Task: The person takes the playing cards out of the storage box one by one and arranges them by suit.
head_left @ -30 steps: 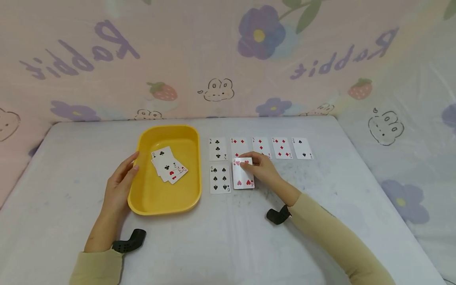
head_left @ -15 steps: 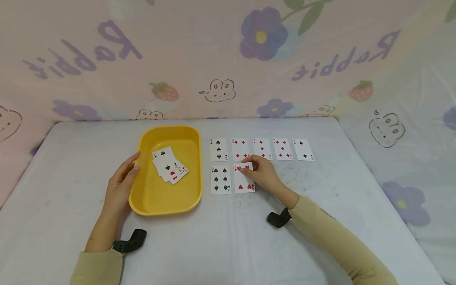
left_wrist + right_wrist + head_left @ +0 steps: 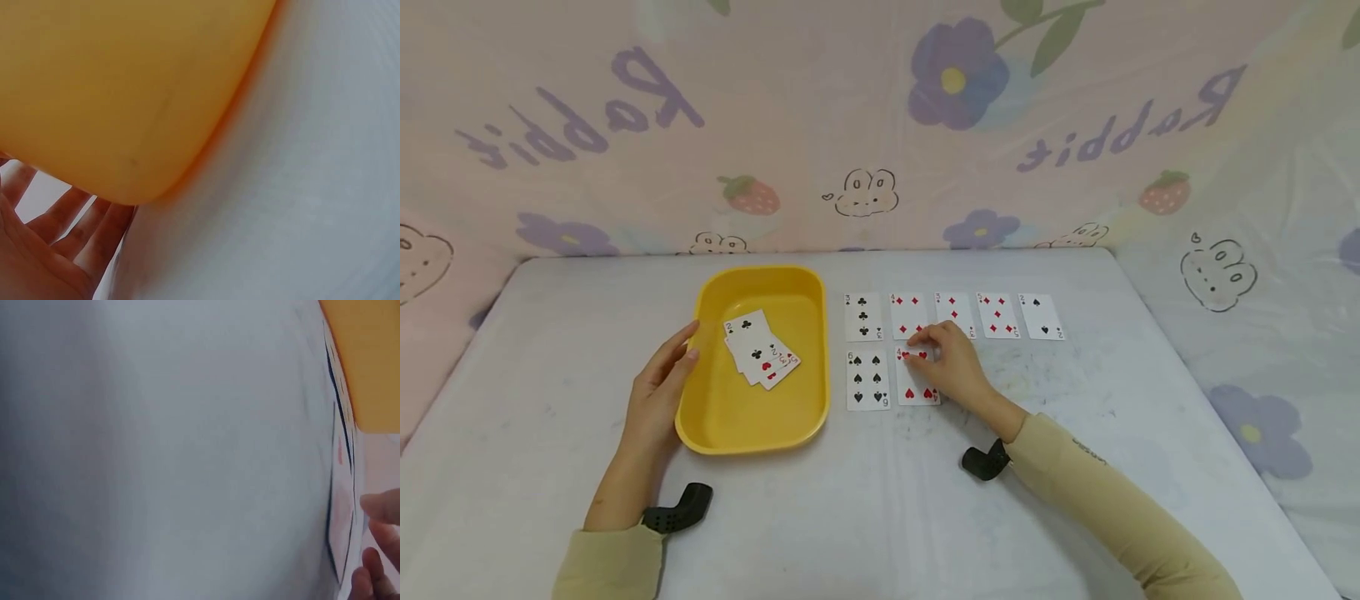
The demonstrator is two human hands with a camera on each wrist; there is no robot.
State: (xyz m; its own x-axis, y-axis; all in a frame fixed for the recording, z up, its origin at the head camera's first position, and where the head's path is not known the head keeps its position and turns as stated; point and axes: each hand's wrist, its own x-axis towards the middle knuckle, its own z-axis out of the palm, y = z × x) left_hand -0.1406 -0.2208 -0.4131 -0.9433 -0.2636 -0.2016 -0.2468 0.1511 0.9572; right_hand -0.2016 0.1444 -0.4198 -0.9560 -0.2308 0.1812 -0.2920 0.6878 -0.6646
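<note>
A pale tabletop point(image 3: 206, 450) fills most of the view; along the right side show a yellow tray point(image 3: 378, 369), a red-marked card point(image 3: 341, 509) and, near it, the right hand point(image 3: 385, 537).

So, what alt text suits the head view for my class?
A person's right hand is over the four of hearts, laid beside the six of spades, below a row of five cards. The left hand touches a yellow tray holding overlapping cards.
</note>
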